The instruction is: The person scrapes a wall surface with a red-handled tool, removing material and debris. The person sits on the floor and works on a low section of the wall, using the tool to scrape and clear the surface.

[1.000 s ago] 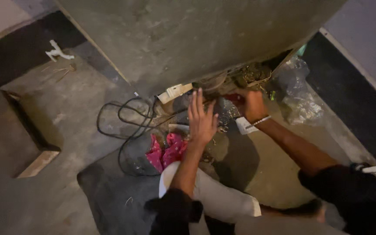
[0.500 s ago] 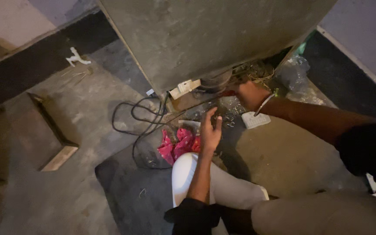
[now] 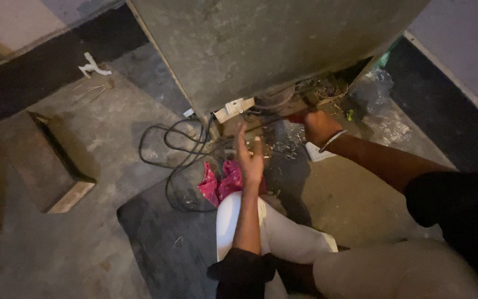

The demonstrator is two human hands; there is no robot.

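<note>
- The right hand reaches under the bottom edge of a large grey metal appliance, its fingers curled shut around a reddish tool handle; what kind of tool it is cannot be told, since the rest is hidden in the shadow.
- A pale bracelet circles the right wrist.
- The left hand hovers above the floor in front of the appliance, fingers spread and pointing up toward the opening, holding nothing.
- The tool handle lies at the lower opening of the appliance, just right of a round dark part and a small white box fixed on the edge.
- A black cable loops over the concrete floor left of the left hand and runs up toward the white box.
- A pink cloth lies crumpled on the floor, just beside the left wrist and the person's pale-trousered knee.
- Metal scraps and debris are scattered between the two hands.
- A clear plastic bag lies right of the right hand, near the wall.
- A shallow rectangular recess is sunk in the floor well to the left.
</note>
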